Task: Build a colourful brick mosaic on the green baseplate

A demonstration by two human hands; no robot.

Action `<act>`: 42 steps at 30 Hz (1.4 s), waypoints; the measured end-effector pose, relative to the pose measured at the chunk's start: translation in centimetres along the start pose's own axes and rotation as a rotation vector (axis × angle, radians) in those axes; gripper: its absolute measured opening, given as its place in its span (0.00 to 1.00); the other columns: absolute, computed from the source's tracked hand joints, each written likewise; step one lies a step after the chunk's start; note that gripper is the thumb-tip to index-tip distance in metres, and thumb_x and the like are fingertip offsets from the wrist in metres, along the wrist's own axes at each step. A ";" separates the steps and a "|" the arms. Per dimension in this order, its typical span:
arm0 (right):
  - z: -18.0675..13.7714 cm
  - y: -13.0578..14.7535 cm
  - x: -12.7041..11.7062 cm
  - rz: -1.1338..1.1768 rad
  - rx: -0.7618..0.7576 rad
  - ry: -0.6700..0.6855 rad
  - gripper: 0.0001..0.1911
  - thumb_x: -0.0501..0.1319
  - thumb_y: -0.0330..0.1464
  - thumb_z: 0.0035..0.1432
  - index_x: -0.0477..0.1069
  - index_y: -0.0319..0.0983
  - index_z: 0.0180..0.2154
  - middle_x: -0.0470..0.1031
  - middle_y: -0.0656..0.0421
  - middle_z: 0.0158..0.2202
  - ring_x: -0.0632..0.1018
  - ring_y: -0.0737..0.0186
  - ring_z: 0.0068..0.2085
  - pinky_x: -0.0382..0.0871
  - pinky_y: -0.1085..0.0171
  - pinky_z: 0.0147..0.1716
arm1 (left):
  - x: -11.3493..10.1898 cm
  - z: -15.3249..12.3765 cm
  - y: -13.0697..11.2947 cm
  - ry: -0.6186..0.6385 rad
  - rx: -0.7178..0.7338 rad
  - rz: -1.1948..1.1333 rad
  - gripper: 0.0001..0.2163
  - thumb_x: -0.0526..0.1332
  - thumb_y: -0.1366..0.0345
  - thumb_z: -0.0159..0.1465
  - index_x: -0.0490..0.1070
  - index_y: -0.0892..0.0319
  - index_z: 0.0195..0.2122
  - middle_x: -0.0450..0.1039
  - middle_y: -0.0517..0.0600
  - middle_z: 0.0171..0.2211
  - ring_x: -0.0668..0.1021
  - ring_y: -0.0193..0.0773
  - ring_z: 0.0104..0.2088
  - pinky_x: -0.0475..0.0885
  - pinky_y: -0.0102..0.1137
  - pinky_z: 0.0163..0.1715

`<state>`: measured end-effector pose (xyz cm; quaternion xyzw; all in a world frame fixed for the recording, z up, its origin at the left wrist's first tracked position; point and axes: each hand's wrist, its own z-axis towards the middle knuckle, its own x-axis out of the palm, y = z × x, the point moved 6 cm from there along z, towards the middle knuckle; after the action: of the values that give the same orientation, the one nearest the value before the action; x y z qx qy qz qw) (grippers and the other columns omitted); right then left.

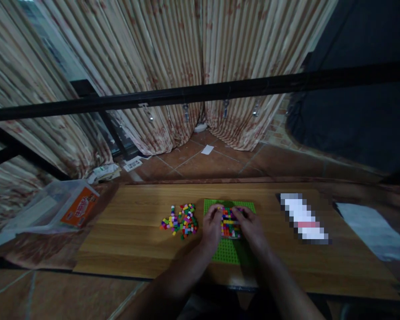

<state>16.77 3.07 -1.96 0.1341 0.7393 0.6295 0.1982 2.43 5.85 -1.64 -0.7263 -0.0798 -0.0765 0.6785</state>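
Observation:
A green studded baseplate (229, 253) lies on the wooden table in front of me. Over its upper part is a block of small multicoloured building bricks (228, 226), packed in rows, one of them yellow. My left hand (212, 224) grips the left side of this block with bent fingers. Opposite it, my right hand (250, 225) has its fingers closed on the block's upper right edge. Whether the block is fixed to the baseplate or rests loose on it, I cannot tell. Left of the baseplate lies a pile of loose coloured bricks (186, 220).
On the table's right side is a device with a pixelated bright screen (303, 218). White paper (376, 229) lies beyond it. A clear plastic box (50, 213) with an orange label stands left of the table. A dark metal bar (173, 95) crosses in front of the curtains.

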 end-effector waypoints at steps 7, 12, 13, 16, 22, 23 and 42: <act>-0.3 0.9 0.4 -0.095 -0.016 -0.003 0.22 0.66 0.49 0.44 0.76 0.39 0.35 0.79 0.57 0.28 0.79 0.55 0.30 0.71 0.59 0.32 | 0.7 0.5 -0.3 -0.008 0.036 0.120 0.06 0.61 0.61 0.58 0.72 0.57 0.30 0.72 0.44 0.25 0.74 0.36 0.30 0.69 0.29 0.33; -0.7 1.3 0.6 -0.108 -0.039 -0.008 0.24 0.64 0.51 0.45 0.75 0.38 0.34 0.77 0.59 0.25 0.76 0.58 0.27 0.69 0.62 0.28 | 0.8 0.3 -0.5 -0.011 0.059 0.229 0.06 0.58 0.64 0.60 0.72 0.58 0.29 0.71 0.44 0.25 0.74 0.35 0.30 0.68 0.28 0.33; -0.7 1.3 0.6 -0.109 -0.043 -0.007 0.24 0.64 0.52 0.46 0.74 0.38 0.34 0.76 0.59 0.25 0.76 0.58 0.27 0.69 0.62 0.28 | 0.8 0.4 -0.6 -0.010 0.064 0.247 0.06 0.58 0.64 0.60 0.71 0.58 0.29 0.70 0.44 0.25 0.74 0.35 0.30 0.68 0.27 0.32; -0.6 1.2 0.7 -0.120 -0.052 -0.001 0.24 0.64 0.52 0.45 0.74 0.38 0.33 0.76 0.59 0.25 0.76 0.58 0.28 0.69 0.62 0.29 | 1.0 0.4 -0.7 -0.005 0.084 0.295 0.06 0.56 0.65 0.61 0.71 0.58 0.29 0.69 0.44 0.24 0.74 0.34 0.29 0.68 0.27 0.32; -0.3 0.4 0.5 -0.122 -0.042 0.014 0.25 0.63 0.53 0.46 0.74 0.39 0.35 0.78 0.58 0.28 0.77 0.57 0.30 0.69 0.62 0.30 | 0.8 0.3 -1.0 0.020 0.131 0.389 0.07 0.56 0.65 0.62 0.73 0.57 0.34 0.73 0.45 0.27 0.76 0.35 0.30 0.71 0.28 0.33; -0.3 0.2 0.5 -0.117 -0.035 0.017 0.25 0.62 0.53 0.47 0.74 0.40 0.36 0.79 0.58 0.29 0.78 0.57 0.31 0.70 0.62 0.31 | 0.7 0.2 -1.1 0.023 0.141 0.406 0.07 0.57 0.65 0.62 0.73 0.57 0.36 0.75 0.45 0.29 0.77 0.36 0.31 0.72 0.29 0.34; -0.9 -0.6 -1.3 0.038 -0.009 0.047 0.26 0.58 0.55 0.52 0.78 0.41 0.37 0.82 0.57 0.34 0.80 0.53 0.36 0.73 0.60 0.36 | -13.2 -1.9 -6.6 0.073 0.474 1.246 0.15 0.60 0.80 0.52 0.76 0.57 0.37 0.75 0.54 0.46 0.73 0.47 0.49 0.70 0.42 0.51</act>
<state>17.58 1.63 -2.25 0.1324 0.7383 0.6393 0.1693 -11.90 4.25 1.99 -0.4648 0.3630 0.3250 0.7393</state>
